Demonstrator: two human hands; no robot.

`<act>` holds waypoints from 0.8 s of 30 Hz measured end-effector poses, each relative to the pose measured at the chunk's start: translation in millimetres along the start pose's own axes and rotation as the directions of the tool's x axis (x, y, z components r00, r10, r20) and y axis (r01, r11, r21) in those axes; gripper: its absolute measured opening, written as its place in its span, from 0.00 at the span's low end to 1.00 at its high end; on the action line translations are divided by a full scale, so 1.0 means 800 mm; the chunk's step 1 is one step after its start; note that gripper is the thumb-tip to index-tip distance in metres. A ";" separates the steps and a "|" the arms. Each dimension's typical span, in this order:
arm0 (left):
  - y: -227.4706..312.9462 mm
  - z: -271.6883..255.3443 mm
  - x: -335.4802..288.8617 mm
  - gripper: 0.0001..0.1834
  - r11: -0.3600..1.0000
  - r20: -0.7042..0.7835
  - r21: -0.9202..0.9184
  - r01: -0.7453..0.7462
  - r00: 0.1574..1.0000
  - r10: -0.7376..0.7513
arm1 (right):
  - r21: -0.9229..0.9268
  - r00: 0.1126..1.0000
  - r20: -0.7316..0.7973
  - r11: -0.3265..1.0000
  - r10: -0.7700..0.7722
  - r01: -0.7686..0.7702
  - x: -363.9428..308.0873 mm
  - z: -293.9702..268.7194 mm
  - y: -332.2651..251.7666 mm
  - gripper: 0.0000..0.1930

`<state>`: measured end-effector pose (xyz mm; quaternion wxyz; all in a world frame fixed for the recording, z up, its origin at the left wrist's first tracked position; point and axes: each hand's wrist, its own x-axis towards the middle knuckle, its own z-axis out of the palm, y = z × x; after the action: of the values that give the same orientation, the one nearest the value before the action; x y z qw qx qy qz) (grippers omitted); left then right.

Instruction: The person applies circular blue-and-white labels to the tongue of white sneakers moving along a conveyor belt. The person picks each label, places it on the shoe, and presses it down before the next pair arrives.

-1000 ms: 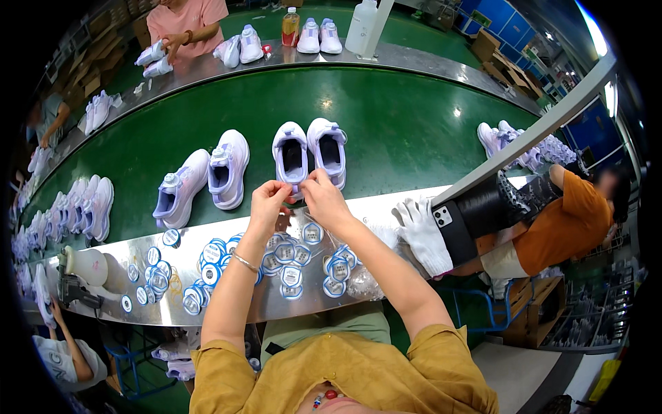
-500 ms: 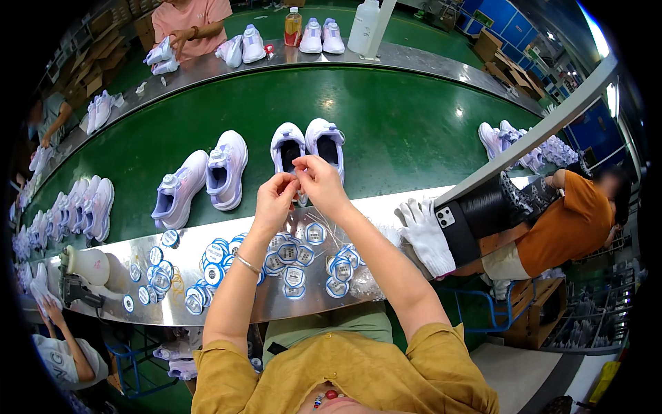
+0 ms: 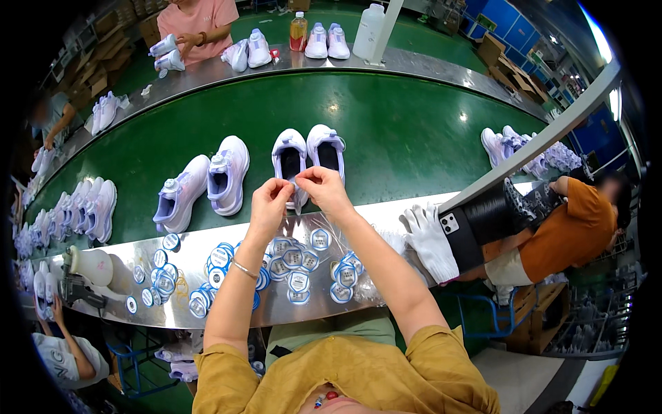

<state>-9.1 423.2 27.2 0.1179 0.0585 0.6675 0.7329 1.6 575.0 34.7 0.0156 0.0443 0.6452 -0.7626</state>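
In front of the near pair of white-and-lilac sneakers, a left shoe (image 3: 288, 143) and a right shoe (image 3: 324, 141), both my hands are held close together. My left hand (image 3: 270, 205) pinches thumb and forefinger; what lies in the pinch is too small to make out. Facing it, my right hand (image 3: 327, 194) is pinched too, its fingertips a small gap from the left ones. Below them on the metal ledge lie several round blue-and-white tags (image 3: 292, 258) and thin clear strands (image 3: 332, 228).
Another sneaker pair (image 3: 229, 172) stands to the left on the green belt (image 3: 386, 110). White gloves (image 3: 431, 241) and a phone (image 3: 449, 223) lie at right by a slanted metal post (image 3: 552, 131). A spool-like white container (image 3: 93, 268) stands at left. Co-workers sit around.
My fingertips, touching before, are now slightly apart. The whole view has shifted a little, and a co-worker at lower left has turned the shoes in hand.
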 end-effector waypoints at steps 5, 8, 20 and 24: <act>0.003 -0.016 0.001 0.08 0.995 -0.046 0.097 -0.028 0.998 0.033 | 0.134 0.997 0.037 0.988 0.070 -0.074 0.004 0.006 -0.009 0.03; -0.004 -0.018 0.004 0.13 0.959 -0.009 0.193 -0.205 0.977 0.211 | -0.049 0.998 0.054 0.998 0.033 -0.030 0.009 0.005 -0.002 0.04; 0.010 -0.030 0.004 0.25 0.885 0.135 0.374 -0.278 0.960 0.245 | -0.237 0.953 0.301 0.964 -0.044 0.120 0.028 0.000 0.004 0.06; 0.012 -0.037 0.005 0.26 0.906 0.158 0.334 -0.262 0.963 0.220 | -0.185 0.966 0.259 0.981 -0.011 0.061 0.026 0.003 -0.003 0.05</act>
<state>-21.3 395.2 33.5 0.0526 0.2034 0.7672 0.6061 -19.3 573.9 35.4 0.0893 -0.0685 0.7089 -0.6963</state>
